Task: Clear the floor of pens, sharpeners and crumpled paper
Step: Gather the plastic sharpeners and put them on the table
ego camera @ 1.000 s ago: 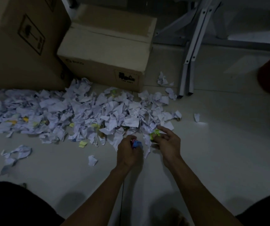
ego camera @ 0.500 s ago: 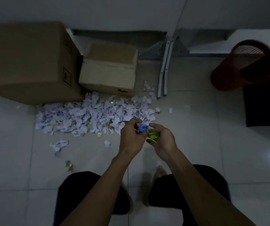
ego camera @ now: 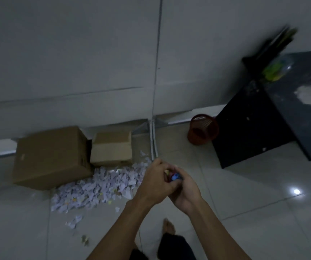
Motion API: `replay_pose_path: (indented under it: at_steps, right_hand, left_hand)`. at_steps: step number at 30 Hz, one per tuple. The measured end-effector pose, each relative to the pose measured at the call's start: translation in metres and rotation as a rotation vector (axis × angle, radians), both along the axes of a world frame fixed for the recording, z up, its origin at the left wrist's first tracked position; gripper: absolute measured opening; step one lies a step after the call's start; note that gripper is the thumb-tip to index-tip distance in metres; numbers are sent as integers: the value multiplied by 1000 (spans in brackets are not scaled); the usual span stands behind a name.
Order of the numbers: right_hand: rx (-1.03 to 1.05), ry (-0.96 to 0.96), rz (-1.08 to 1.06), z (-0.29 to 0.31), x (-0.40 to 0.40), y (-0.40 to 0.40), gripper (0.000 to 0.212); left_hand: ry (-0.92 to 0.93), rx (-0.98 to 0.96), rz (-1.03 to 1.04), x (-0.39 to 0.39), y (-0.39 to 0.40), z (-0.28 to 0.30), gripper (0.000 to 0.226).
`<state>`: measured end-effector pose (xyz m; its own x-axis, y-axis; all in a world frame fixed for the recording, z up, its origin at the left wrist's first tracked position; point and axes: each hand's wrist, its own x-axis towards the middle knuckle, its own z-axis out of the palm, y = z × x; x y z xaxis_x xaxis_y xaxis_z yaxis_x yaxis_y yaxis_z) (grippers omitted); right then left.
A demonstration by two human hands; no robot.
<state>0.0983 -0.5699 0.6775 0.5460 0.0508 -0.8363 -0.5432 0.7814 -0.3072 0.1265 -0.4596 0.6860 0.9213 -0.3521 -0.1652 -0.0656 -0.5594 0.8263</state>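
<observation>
1. Large brown cardboard box [ego camera: 51, 156]: stands on the floor far to the left of the hands and beyond them, closed, against the wall.
2. Small tan cardboard box [ego camera: 111, 149]: just right of the large box and touching it, up-left of the left hand.
3. Heap of crumpled white and pale lilac paper scraps [ego camera: 98, 186]: spread on the grey tiled floor [ego camera: 245, 194] directly left of the left hand, reaching up to the foot of both boxes. Yellowish bits are mixed in. A few loose scraps [ego camera: 75, 221] lie apart, lower left of the left forearm.
4. Left hand [ego camera: 155, 182]: raised in front of the person, fingers curled over the items held between both hands. Whether it grips any item itself cannot be told.
5. Small blue plastic sharpener [ego camera: 175, 177]: sits between the two hands, at the fingertips; a red piece shows just beside it and something pale yellow to its left. Details are blurred.
6. Right hand [ego camera: 185, 193]: pressed against the left hand, cupped beneath, fingers curled round the sharpener.
7. Red mesh waste basket [ego camera: 202, 129]: on the floor beyond the right hand, up-right of it, beside the black cabinet.
8. Black glossy cabinet [ego camera: 260, 124]: far right of the hands; on top, a dark holder [ego camera: 275, 44] with stick-shaped items and a yellow-green object [ego camera: 273, 71], both blurred.
</observation>
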Motion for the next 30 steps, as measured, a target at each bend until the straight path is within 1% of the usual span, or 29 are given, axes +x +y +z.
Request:
replay_pose_path:
  at_steps: [3,5,8,10,13,16,20,22,26,30]
  right_hand:
    - [37,-39,-86,38,4,-14,38]
    - [17,-79,-156,57,6,-27,36]
    - [-50,-109,-243,77,13,-48,30]
    - [-70,-137,-314,89,21,-71,30]
    - [-82,-171,-395,98,42,-109,32]
    - [-95,-177,-437,97,76,-151,34]
    - [-96,-180,-465,93,138,-221,23]
    - [-85,-172,-496,92,170,-260,21]
    - [-57,-126,-574,88,227,-337,27]
    - [-94,-129,-587,95,281,-410,19]
  left_hand:
    - [-115,-57,61,13,-12,42,30]
    - [-155,-107,106,22,-22,66,25]
    - [-230,-125,120,37,-33,82,11]
    - [-265,-139,97,50,-45,89,7]
    - [-255,-158,62,75,-70,97,5]
    - [-243,-152,32,109,-99,97,11]
    - [-214,-140,31,169,-153,87,18]
    - [-186,-135,20,201,-187,83,15]
    - [-102,-114,14,255,-262,81,12]
    - [-68,-87,-28,306,-340,79,13]
